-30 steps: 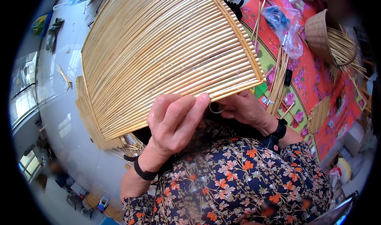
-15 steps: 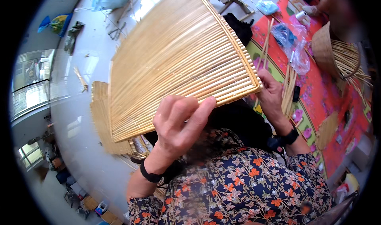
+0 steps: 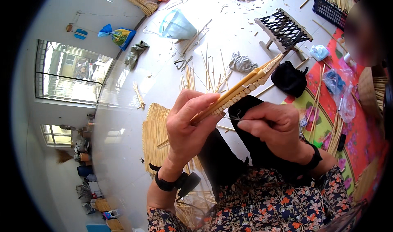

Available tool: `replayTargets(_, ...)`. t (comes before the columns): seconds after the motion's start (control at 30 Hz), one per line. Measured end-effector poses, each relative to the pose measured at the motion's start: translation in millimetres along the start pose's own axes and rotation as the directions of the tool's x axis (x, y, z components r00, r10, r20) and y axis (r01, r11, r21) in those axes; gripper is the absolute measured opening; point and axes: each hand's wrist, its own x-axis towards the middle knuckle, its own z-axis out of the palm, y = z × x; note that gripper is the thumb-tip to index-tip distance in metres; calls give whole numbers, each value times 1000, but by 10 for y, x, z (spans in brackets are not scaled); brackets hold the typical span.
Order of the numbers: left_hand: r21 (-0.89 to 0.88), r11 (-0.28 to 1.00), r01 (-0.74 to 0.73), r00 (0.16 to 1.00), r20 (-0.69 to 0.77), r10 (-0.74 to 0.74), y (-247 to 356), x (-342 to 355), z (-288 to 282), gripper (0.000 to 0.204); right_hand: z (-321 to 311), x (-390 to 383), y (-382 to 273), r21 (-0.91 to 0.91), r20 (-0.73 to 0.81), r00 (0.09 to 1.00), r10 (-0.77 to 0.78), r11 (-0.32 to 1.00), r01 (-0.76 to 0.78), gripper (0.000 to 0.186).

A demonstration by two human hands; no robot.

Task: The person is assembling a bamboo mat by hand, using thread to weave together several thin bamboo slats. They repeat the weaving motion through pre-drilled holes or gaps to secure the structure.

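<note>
My left hand (image 3: 192, 123) grips a panel of stitched reed stalks (image 3: 242, 88), thumb on top and fingers beneath. The panel is tilted so that its edge faces me, with a row of pale cut stalk ends along it and its broad face mostly hidden. Close by on the right, my right hand (image 3: 276, 127) is closed in a pinch. A thin pale thread (image 3: 234, 118) runs between its fingertips and the panel's underside by my left fingers. Both hands are over my black-clad lap.
On the floor at left lies another reed mat (image 3: 153, 127), with loose stalks about it. A low woven stool (image 3: 284, 29) stands at the far right, near a black cloth item (image 3: 289, 79). A red floral sheet (image 3: 366, 150) bears plastic bags (image 3: 347, 95), reeds and a basket (image 3: 370, 86).
The panel has turned from showing its broad face to nearly edge-on. My right hand has left its corner and now pinches the thread; my left hand still grips the panel.
</note>
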Motion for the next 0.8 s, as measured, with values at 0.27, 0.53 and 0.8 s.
replayTargets(0.27, -121, 988, 94, 993, -52, -101, -59, 29, 62, 42, 115, -17, 72, 138, 40, 989, 146, 979, -150, 8)
replayTargets(0.53, -191, 970, 149, 983, -80, -167, -64, 35, 117, 39, 138, -48, 108, 184, 16, 979, 201, 962, -201, 8)
replayTargets(0.8, -49, 995, 82, 994, -68, -85, -22, 64, 134, 33, 147, -97, 101, 230, 5, 973, 230, 947, -225, 9)
